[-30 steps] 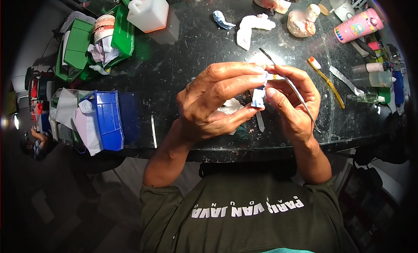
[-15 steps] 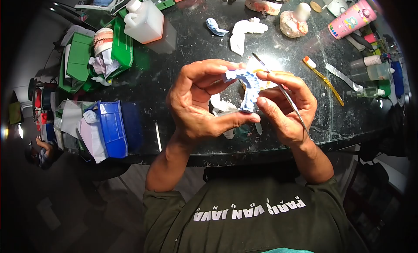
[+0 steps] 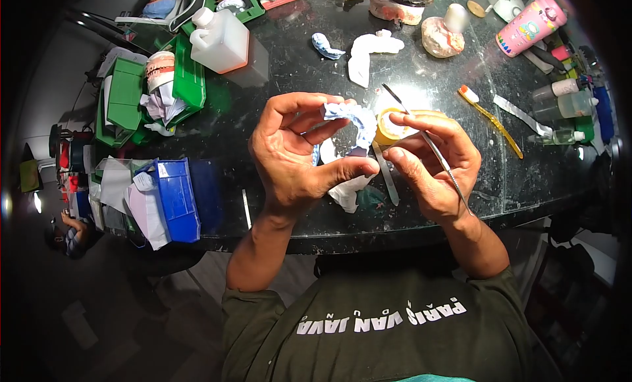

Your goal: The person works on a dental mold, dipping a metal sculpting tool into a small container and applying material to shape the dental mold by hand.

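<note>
A curved, light-blue arch-shaped piece (image 3: 361,124) is held between the thumb and fingers of my left hand (image 3: 289,152), raised over the dark table. My right hand (image 3: 438,161) is just to its right, holding a thin metal tool (image 3: 436,147) that slants between its fingers. Behind the right fingertips stands a yellow round container (image 3: 388,133) with pale contents. Below the hands lie a white irregular piece (image 3: 345,192) and a flat metal strip (image 3: 387,175). Farther back are a small blue curved piece (image 3: 326,46) and a white L-shaped piece (image 3: 361,56).
Left are green bins (image 3: 124,99), a blue bin (image 3: 178,201) with papers and a plastic jug (image 3: 220,43). Right are a yellow toothbrush (image 3: 494,122), a pink bottle (image 3: 530,26) and small bottles. A plaster model (image 3: 442,38) stands behind. Another person (image 3: 69,234) shows at far left.
The blue arch has come into fuller view, turned and moved left with my left hand. My right hand is now apart from it, still holding the tool. The yellow container is more exposed.
</note>
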Motion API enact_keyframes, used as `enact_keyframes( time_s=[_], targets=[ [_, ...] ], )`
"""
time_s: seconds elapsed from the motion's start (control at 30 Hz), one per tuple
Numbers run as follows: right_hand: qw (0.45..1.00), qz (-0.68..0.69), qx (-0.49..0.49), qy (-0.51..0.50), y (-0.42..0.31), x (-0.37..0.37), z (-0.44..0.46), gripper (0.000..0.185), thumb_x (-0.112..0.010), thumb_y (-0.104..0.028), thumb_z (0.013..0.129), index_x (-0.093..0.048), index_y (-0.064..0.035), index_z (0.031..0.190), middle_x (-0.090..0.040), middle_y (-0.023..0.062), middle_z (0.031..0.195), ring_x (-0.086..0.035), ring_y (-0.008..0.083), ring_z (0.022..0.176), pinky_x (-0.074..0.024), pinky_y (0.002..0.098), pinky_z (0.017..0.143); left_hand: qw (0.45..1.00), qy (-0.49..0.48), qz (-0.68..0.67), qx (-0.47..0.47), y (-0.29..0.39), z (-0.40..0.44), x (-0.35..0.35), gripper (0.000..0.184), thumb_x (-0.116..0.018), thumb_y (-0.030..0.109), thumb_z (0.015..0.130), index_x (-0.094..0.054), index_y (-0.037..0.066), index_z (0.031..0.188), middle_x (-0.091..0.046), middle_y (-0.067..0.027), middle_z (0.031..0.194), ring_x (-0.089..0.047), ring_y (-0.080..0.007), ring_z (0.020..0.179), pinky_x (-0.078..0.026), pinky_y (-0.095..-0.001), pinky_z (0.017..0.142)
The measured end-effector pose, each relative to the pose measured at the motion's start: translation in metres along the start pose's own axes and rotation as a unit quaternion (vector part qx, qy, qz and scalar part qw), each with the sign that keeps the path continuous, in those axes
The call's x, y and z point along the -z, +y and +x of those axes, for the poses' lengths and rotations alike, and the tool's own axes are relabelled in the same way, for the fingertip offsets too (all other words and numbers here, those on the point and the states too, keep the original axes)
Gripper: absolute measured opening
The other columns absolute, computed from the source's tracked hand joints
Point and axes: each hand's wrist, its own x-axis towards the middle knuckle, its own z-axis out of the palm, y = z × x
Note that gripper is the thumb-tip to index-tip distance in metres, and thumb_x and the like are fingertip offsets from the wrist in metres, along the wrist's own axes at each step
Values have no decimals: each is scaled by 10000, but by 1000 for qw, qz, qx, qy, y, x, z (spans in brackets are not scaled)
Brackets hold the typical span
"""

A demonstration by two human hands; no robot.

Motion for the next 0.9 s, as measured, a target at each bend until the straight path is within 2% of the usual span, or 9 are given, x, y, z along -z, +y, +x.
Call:
enact_keyframes(
  time_s=[0.07,0.13,0.17,0.27,0.3,0.43,0.53,0.63,0.9],
  targets=[
    [1000,12,-8,4,0,1,0,355,-782,74,914,-680,53,1253,-706,178,1258,-774,203,976,-642,292,833,999,0,29,-28,-2,1,0,926,-1061,115,614,-493,-29,1331,-638,-194,1299,-690,-317,1242,-625,-419,1045],
    [999,31,-16,11,-1,1,0,329,-764,70,934,-675,54,1250,-706,175,1253,-775,206,970,-637,299,842,985,-3,129,-114,-4,2,1,908,-1057,89,614,-505,-25,1326,-642,-190,1275,-695,-306,1223,-630,-418,1034],
    [999,37,-23,13,-5,0,0,254,-705,14,998,-671,47,1248,-718,171,1228,-774,195,932,-616,280,786,972,-5,178,-157,-5,3,1,899,-1055,76,614,-510,-23,1323,-644,-189,1263,-698,-301,1214,-633,-417,1028],
    [997,41,-55,24,-7,7,0,214,-642,-45,1048,-674,37,1243,-732,168,1193,-766,176,888,-574,254,710,926,-21,281,-252,-5,6,4,834,-1051,56,614,-561,-8,1286,-647,-185,1250,-701,-286,1197,-639,-412,1012],
    [999,28,-36,27,-5,5,1,225,-572,-95,1083,-674,32,1237,-744,167,1158,-747,158,844,-525,236,662,921,-17,290,-259,-6,6,3,811,-1052,63,613,-579,0,1270,-653,-184,1246,-707,-286,1183,-641,-411,1003],
    [997,38,-59,38,-4,9,0,263,-538,-104,1079,-652,42,1266,-754,169,1105,-715,140,804,-516,236,663,889,-7,342,-305,0,8,-1,741,-1053,92,610,-639,31,1221,-682,-171,1217,-733,-293,1127,-650,-406,969],
    [996,44,-73,40,-3,9,0,270,-526,-114,1083,-629,54,1267,-744,220,1091,-708,167,783,-495,240,646,869,-2,361,-339,-1,10,-3,729,-1052,106,605,-653,45,1213,-701,-156,1186,-747,-299,1090,-652,-404,948],
    [996,45,-69,36,-2,10,0,261,-552,-108,1075,-652,45,1261,-763,156,1057,-710,137,791,-509,233,651,863,1,359,-355,-4,11,-3,725,-1047,104,603,-657,49,1211,-707,-147,1178,-748,-297,1079,-652,-403,926],
    [996,41,-70,34,-2,8,1,231,-575,-102,1073,-671,42,1225,-768,147,1044,-706,129,793,-497,218,639,859,9,368,-356,-2,11,-4,699,-1041,111,604,-676,63,1199,-708,-140,1167,-738,-290,1048,-644,-391,873]
  ],
)
